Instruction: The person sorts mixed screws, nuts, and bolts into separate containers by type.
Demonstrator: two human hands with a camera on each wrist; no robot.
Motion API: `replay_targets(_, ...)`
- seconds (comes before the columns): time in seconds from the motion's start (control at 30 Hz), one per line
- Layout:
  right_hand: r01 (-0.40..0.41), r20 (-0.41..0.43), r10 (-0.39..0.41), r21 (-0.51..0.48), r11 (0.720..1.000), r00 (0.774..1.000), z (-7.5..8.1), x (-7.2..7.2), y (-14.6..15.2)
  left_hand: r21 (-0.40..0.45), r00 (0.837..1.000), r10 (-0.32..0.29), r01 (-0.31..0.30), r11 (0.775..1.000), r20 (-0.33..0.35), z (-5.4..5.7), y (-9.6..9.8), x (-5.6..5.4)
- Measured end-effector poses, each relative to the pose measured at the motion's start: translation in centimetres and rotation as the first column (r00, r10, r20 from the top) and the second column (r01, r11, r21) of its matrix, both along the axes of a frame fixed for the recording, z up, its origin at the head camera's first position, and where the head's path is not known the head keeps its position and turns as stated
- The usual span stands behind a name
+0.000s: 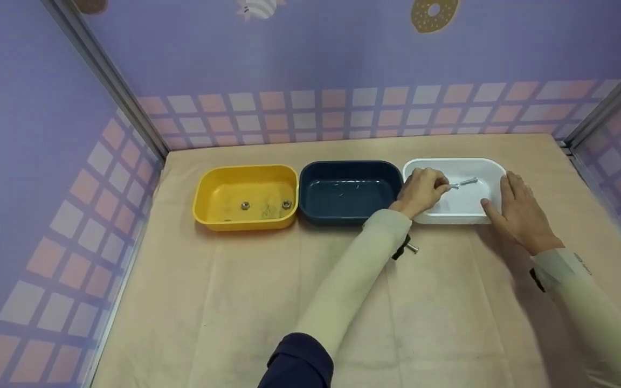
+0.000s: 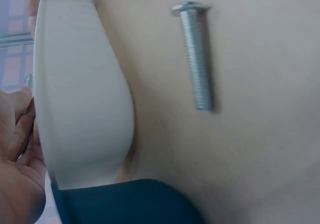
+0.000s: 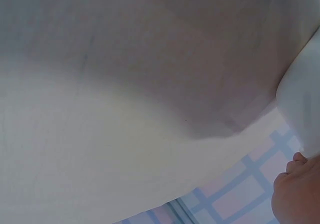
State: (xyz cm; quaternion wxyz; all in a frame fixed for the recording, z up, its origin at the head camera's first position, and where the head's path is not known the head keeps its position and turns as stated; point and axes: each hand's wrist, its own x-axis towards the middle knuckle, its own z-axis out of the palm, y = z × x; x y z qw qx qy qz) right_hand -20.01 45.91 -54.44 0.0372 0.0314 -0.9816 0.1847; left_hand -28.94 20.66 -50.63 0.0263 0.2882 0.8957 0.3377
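Over the left part of a white container (image 1: 432, 219), my left hand (image 1: 419, 189) pinches a small silver bolt (image 1: 454, 186) between thumb and fingertips. Another bolt (image 1: 469, 181) lies in the container just beyond it. My right hand (image 1: 523, 218) rests against the container's right side, fingers extended along the wall and thumb at the rim. In the left wrist view the curled left hand (image 2: 20, 164) is partly hidden by the container wall, with the held bolt's tip end (image 2: 28, 80) showing. The right wrist view catches only part of the right hand (image 3: 300, 194) beside the container.
A loose bolt (image 1: 412, 248) lies on the cloth-covered table (image 1: 267, 302) in front of the white container, beneath the left wrist. To the left stand a dark blue container (image 1: 351, 220) and a yellow container (image 1: 246, 226) holding nuts (image 1: 245, 206). Patterned walls surround the table.
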Motion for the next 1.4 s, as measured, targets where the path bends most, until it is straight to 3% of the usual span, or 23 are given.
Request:
replay_targets(0.37,0.000,-0.006,0.000,-0.021,1.000,1.000,0.0,0.1,0.0,-0.017,0.999,-0.012,0.012,1.000,-0.034,0.4,0.2,-0.3)
replay_targets(0.77,-0.001,0.000,0.001,-0.026,1.000,1.000,0.1,-0.1,-0.1,-0.068,1.000,0.015,-0.014,0.998,0.012,0.6,-0.4,-0.3)
replay_targets(1.07,0.015,0.022,-0.015,-0.013,1.000,1.000,0.1,-0.1,-0.5,-0.073,1.000,-0.028,0.029,0.997,0.010,0.5,-1.4,-0.1)
replay_targets(1.2,0.009,0.019,-0.009,-0.008,1.000,1.000,0.1,0.1,-0.5,-0.071,0.998,-0.048,0.050,0.996,0.035,0.6,-1.7,0.3)
replay_targets(1.4,-0.008,-0.003,0.008,-0.019,1.000,1.000,0.2,0.3,-0.1,-0.084,0.995,-0.103,0.103,0.991,0.013,0.8,-2.4,1.2)
